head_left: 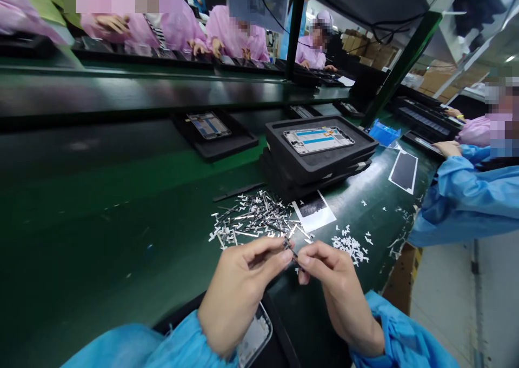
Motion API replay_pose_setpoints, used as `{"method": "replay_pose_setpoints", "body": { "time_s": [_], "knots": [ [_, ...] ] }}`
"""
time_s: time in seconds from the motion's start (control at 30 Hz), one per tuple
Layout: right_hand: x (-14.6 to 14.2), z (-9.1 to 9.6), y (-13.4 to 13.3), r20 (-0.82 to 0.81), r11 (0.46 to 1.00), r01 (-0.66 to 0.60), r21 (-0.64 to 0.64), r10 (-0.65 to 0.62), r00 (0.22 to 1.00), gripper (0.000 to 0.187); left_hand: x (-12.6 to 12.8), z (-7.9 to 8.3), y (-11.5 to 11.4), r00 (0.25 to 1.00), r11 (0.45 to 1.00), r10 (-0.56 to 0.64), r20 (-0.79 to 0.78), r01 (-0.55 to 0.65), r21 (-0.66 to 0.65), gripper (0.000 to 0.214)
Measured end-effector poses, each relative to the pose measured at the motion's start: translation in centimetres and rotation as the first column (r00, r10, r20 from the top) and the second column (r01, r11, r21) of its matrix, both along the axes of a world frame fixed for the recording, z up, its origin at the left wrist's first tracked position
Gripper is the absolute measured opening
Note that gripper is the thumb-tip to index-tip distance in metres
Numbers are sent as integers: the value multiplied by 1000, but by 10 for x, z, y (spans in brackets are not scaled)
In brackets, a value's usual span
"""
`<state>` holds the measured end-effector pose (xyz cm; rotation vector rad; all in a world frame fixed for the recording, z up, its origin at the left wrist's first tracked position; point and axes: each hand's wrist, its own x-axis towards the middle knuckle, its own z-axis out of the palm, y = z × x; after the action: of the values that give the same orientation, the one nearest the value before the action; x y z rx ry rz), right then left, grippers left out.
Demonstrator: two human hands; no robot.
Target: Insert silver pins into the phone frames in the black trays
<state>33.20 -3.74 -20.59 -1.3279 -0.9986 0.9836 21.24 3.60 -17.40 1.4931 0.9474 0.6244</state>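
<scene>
Between my two hands is a small dark strip (290,249), thin like a flex cable. My left hand (247,281) pinches its upper end between thumb and fingers. The fingertips of my right hand (330,276) are closed on the lower end. Just beyond the hands lies a loose heap of narrow black and silver strips (259,216). A small pile of white scraps (351,246) is to the right. Under my left wrist, a phone frame (257,335) rests in a black tray, mostly hidden by my arm.
Stacked black foam trays (320,168) stand ahead, with a phone frame (318,139) in the top one. Another tray (214,149) lies to the left. A white-edged sheet (320,216) touches the stack. At right, a co-worker's blue sleeve (478,189) reaches over the green table's edge.
</scene>
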Motion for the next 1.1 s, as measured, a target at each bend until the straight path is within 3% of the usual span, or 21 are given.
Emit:
{"method": "replay_pose_setpoints", "body": {
  "time_s": [0.1,0.27,0.33,0.43,0.53,0.63,0.7,0.77,0.83,1.0,1.03,1.1],
  "knots": [
    [0,0,-5,290,991,45,126,-81,954,16,1,-2,-1,1000,997,-2,-17,1,-71,22],
    [2,-7,-3,638,940,28,341,-253,727,18,1,-5,0,999,996,24,-45,-27,-82,25],
    [4,-13,2,711,937,7,350,-270,649,22,-2,-4,1,997,998,28,-72,-32,-51,25],
    [4,-19,7,790,960,-46,277,-200,579,26,-5,-4,2,993,1000,17,-115,-14,28,25],
    [3,-11,6,815,974,-104,203,-109,569,21,-10,-6,1,989,990,20,-145,1,141,22],
    [2,5,3,711,971,-182,154,19,703,16,-18,-6,-3,987,963,-11,-159,54,264,17],
    [2,13,1,538,967,-225,116,129,833,15,-24,-4,-6,976,883,-58,-208,148,445,17],
    [2,17,0,367,966,-248,77,204,908,16,-29,-3,-9,949,725,-94,-300,272,633,19],
    [2,18,-1,276,961,-273,42,251,928,17,-33,-3,-11,925,604,-95,-367,347,718,22],
    [1,17,-3,155,936,-352,4,347,925,19,-33,-9,-17,936,343,-23,-352,338,876,33],
    [1,17,-3,140,929,-370,3,366,920,21,-33,-9,-18,926,301,-28,-377,367,880,35],
    [0,16,-4,112,909,-416,10,412,904,22,-35,-8,-20,917,279,-21,-398,387,879,41]
  ]
}}
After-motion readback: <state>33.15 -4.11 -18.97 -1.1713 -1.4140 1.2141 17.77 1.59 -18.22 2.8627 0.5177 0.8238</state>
